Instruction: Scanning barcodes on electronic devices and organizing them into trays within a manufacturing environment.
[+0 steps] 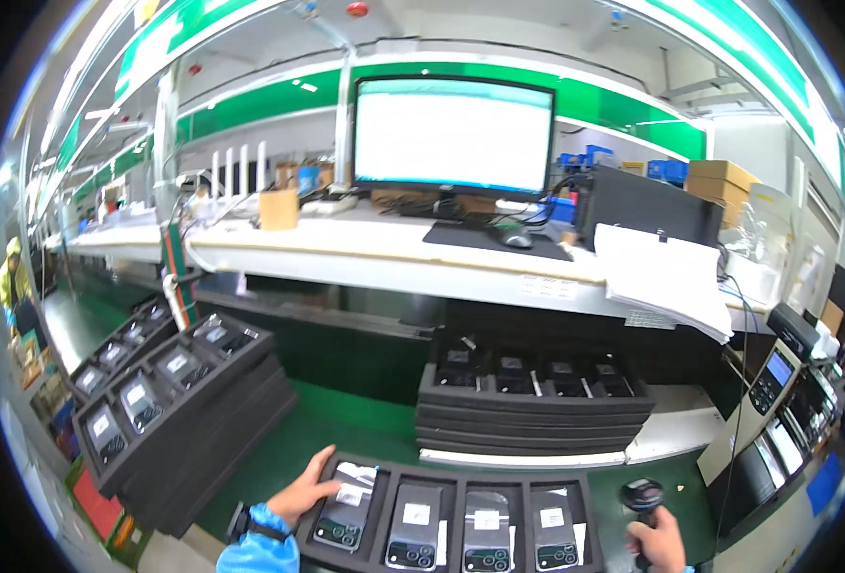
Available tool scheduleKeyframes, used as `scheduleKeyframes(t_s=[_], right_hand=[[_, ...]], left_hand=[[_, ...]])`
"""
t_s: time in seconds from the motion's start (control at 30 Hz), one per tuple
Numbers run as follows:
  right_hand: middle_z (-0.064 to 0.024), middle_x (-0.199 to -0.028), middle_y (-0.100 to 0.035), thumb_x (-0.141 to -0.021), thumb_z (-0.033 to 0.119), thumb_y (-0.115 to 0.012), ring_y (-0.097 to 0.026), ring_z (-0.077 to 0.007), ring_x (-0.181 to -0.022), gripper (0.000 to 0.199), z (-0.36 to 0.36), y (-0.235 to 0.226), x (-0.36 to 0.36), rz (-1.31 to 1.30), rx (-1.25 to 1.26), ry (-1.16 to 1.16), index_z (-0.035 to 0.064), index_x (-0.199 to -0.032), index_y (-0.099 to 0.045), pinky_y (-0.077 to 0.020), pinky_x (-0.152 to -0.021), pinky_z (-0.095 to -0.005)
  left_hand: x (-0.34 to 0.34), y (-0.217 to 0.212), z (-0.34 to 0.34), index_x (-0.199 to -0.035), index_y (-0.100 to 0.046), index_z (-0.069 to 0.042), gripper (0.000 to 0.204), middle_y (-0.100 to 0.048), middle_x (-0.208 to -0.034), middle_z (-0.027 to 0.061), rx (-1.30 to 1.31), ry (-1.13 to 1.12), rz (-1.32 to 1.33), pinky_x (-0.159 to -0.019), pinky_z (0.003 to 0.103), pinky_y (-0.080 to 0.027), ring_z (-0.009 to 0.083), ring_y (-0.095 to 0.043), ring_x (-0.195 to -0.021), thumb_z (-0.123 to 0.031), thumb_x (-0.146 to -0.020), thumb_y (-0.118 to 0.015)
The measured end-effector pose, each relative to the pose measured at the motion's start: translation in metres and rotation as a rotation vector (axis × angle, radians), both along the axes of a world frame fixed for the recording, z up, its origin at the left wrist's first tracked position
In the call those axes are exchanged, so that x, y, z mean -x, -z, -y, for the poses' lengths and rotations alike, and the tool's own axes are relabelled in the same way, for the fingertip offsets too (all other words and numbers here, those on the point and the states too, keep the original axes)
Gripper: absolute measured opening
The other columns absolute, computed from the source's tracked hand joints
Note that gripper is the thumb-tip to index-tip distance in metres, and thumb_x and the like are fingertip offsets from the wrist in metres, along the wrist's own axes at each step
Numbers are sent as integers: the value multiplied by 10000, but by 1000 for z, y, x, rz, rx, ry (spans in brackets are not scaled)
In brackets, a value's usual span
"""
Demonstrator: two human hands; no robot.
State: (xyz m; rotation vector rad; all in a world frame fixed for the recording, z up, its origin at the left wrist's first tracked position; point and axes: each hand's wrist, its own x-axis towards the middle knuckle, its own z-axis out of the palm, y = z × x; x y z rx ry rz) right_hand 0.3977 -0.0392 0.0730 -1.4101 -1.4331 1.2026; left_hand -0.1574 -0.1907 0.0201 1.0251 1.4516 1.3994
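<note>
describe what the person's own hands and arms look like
The left hand is ungloved, with a black band at its wrist and a bright blue sleeve. The right hand is ungloved too; just a sliver of blue cuff shows.

Computer monitor: lit
Computer mouse: on black mousepad
Paper stack: overhanging white bench
Cardboard box: brown

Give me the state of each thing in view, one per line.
Monitor: lit
Machine display: lit
Papers: clipped together, drooping
Back trays: stacked, top one filled
Front tray: filled with four phones
Phones: labelled, camera side up
Scanner: gripped in right hand
Left hand: spread, at tray's left end
</note>
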Motion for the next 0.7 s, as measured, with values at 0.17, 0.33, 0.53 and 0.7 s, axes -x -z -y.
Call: scheduleKeyframes(t_s=[0.17,0.33,0.53,0.7], right_hand=[[-76,-790,-656,-945,130,-617,-626,-171,-640,187,-35,69,-86,329,9,199,35,-1106,-608,-499,-545,-318],[-195,-716,-675,-678,133,-744,-678,-340,-684,268,-65,98,-77,310,-186,443,-60,-831,-639,-519,-681,-435],[-224,-812,-706,-698,183,-756,-687,-416,-788,327,-74,71,-66,361,-107,428,-44,-918,-672,-535,-739,-450],[-239,-858,-713,-706,232,-752,-685,-436,-842,364,-83,69,-61,404,-95,402,-34,-947,-690,-539,-780,-476]], left_hand=[[12,54,25,-1632,-98,-76,853,-378,-1567,153,-182,-81,223,-1166,377,-349,237,-423,-1401,-304,-984,-605],[-24,16,39,-1608,-240,-70,659,-415,-1577,136,-103,-141,376,-1168,392,-380,260,-476,-1390,-389,-1073,-458],[-60,-1,25,-1560,-348,-29,588,-481,-1532,131,-49,-303,424,-1153,388,-394,262,-503,-1365,-354,-1076,-421],[-78,23,3,-1519,-402,-30,546,-524,-1476,133,-144,-242,323,-1153,395,-391,252,-511,-1349,-293,-1047,-479]])
